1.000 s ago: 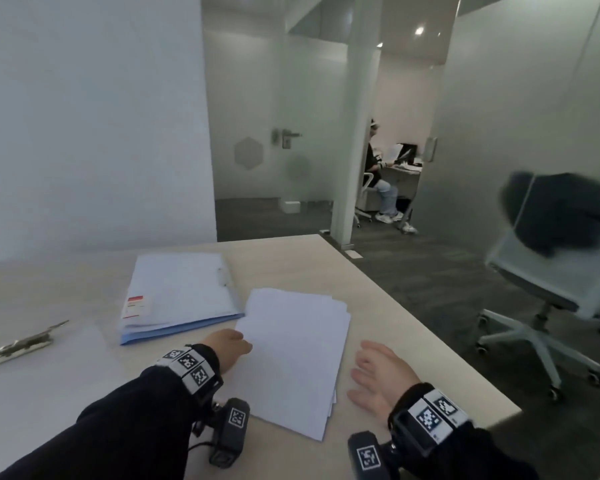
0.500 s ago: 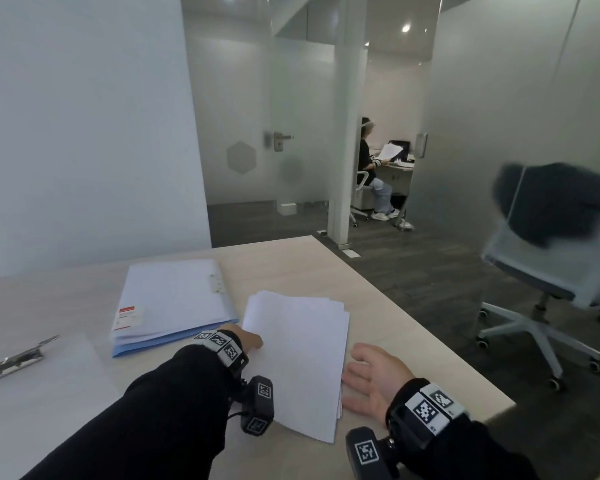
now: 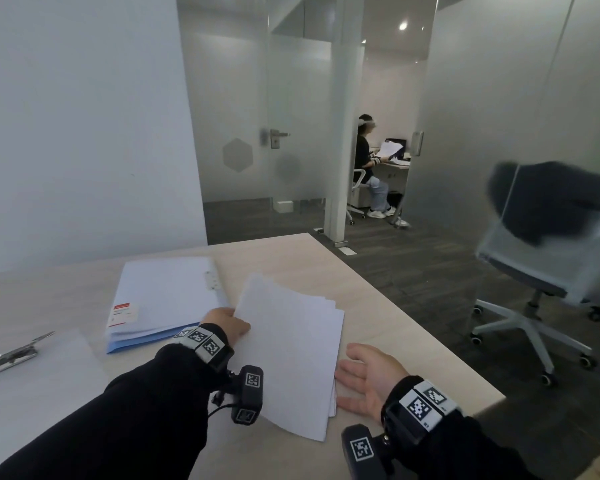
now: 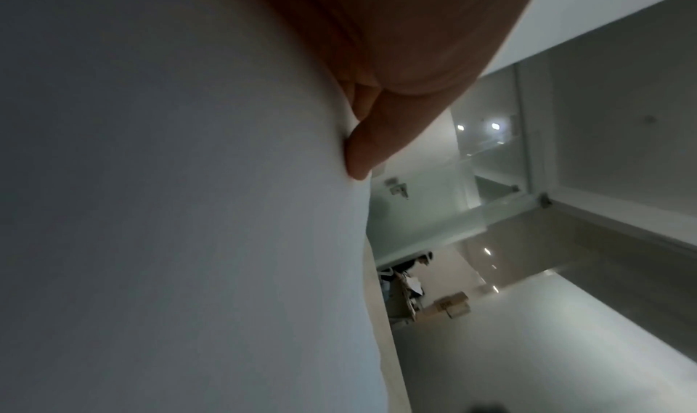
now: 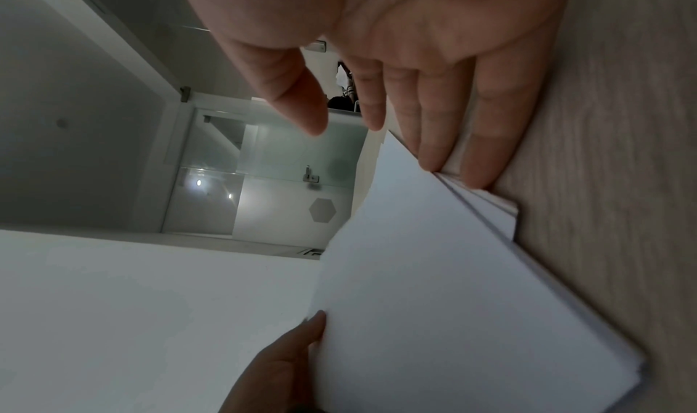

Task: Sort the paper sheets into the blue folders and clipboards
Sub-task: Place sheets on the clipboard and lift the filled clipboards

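Here, left grip point(image 3: 226, 322) pinches smooth white sheet point(image 3: 284, 348); right grip point(image 3: 368, 379) lies flat, fingers spread.

Left hand point(image 3: 226, 323) fingers hidden under the lifted top sheet point(image 3: 284, 344) in the head view. Clipboard point(image 3: 11, 355) cut off by the left edge, only clip and part of its paper in view. Office chair point(image 3: 548, 258) blurred, cropped at the right edge. Left wrist view mostly blocked by paper point(image 4: 181, 211), one thumb showing. Folder label point(image 3: 123, 311) too small to read.
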A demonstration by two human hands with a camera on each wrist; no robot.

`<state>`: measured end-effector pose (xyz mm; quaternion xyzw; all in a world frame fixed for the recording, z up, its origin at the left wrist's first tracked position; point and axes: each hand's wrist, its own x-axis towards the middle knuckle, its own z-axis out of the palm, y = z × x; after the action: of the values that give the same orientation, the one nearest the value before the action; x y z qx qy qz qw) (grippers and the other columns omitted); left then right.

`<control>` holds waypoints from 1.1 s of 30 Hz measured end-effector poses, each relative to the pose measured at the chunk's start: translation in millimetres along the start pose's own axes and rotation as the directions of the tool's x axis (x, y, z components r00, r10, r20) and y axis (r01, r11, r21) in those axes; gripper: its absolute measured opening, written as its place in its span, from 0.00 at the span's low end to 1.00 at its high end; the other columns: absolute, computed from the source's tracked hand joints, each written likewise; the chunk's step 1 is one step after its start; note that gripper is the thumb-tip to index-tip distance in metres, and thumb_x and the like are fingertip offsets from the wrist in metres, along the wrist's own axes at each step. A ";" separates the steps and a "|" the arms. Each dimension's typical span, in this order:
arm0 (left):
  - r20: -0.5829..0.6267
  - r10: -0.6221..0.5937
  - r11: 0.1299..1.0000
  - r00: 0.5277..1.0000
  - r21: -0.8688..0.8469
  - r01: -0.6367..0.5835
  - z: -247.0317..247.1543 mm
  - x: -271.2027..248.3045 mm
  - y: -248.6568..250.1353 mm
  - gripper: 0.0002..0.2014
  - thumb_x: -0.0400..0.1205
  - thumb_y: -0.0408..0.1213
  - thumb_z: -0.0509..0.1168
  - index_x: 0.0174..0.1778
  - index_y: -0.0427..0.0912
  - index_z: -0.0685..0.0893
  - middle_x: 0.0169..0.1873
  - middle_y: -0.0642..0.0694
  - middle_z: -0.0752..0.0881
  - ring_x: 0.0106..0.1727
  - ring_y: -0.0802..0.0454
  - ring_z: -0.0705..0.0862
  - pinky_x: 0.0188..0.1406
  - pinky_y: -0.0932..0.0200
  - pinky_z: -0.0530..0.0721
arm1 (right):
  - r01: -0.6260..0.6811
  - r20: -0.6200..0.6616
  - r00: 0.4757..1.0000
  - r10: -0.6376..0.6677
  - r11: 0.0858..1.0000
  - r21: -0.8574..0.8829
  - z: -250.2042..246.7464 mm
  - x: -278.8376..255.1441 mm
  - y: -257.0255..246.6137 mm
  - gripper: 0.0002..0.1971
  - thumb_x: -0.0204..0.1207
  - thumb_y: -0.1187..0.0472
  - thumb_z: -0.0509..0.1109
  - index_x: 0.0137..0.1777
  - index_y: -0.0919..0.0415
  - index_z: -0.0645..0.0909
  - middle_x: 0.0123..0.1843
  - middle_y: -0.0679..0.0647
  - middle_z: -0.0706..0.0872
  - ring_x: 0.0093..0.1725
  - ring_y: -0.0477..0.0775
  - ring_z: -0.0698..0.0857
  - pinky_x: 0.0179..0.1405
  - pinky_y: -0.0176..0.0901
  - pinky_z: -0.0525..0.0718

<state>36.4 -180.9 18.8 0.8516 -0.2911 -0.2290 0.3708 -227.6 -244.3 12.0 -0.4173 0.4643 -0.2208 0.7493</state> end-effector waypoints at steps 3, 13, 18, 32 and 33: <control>-0.051 0.204 0.978 0.978 0.057 -0.201 -9.6 -20.9 5.7 0.09 0.76 0.34 0.66 0.50 0.48 0.83 0.43 0.49 0.87 0.43 0.48 0.86 0.44 0.59 0.81 | 0.035 -0.003 0.999 -0.035 0.999 -0.008 0.1 6.3 4.6 0.17 0.81 0.59 0.65 0.70 0.55 0.75 0.69 0.59 0.78 0.67 0.60 0.80 0.50 0.63 0.87; -0.167 0.357 0.819 0.919 -0.417 -0.394 -46.0 -66.7 -13.7 0.10 0.70 0.41 0.68 0.47 0.55 0.83 0.46 0.50 0.91 0.50 0.45 0.89 0.57 0.41 0.85 | 0.403 0.057 0.915 -0.400 0.914 -0.042 30.8 10.4 -18.0 0.11 0.78 0.61 0.66 0.57 0.51 0.86 0.56 0.54 0.92 0.57 0.60 0.88 0.56 0.59 0.85; -0.152 0.353 0.785 0.923 -0.488 -0.380 -51.0 -68.6 -27.3 0.15 0.68 0.36 0.65 0.46 0.61 0.85 0.48 0.51 0.92 0.55 0.46 0.88 0.61 0.40 0.83 | 0.607 0.031 0.793 -0.608 0.786 -0.116 51.8 2.3 -30.9 0.10 0.78 0.62 0.66 0.50 0.52 0.89 0.49 0.54 0.94 0.52 0.59 0.91 0.57 0.58 0.86; -0.066 0.295 0.694 0.953 -0.671 -0.261 -23.7 -78.6 -49.4 0.15 0.79 0.29 0.65 0.54 0.52 0.86 0.51 0.50 0.92 0.56 0.46 0.88 0.60 0.47 0.82 | 0.574 0.111 0.814 -0.571 0.819 0.002 45.8 6.2 -16.0 0.12 0.80 0.71 0.64 0.50 0.59 0.88 0.49 0.62 0.93 0.48 0.63 0.90 0.52 0.57 0.85; -0.066 0.296 0.696 0.953 -0.668 -0.262 -24.0 -79.4 -49.6 0.16 0.80 0.26 0.63 0.55 0.51 0.86 0.50 0.51 0.92 0.56 0.47 0.88 0.59 0.48 0.83 | 0.568 0.121 0.817 -0.564 0.823 -0.002 45.9 6.2 -15.8 0.13 0.80 0.72 0.64 0.50 0.58 0.88 0.49 0.61 0.93 0.48 0.63 0.90 0.53 0.58 0.84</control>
<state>9.5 -88.5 9.7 0.6015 -0.3233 -0.2791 0.6751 -183.4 -238.2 32.0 -0.5625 0.2794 -0.4001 0.6675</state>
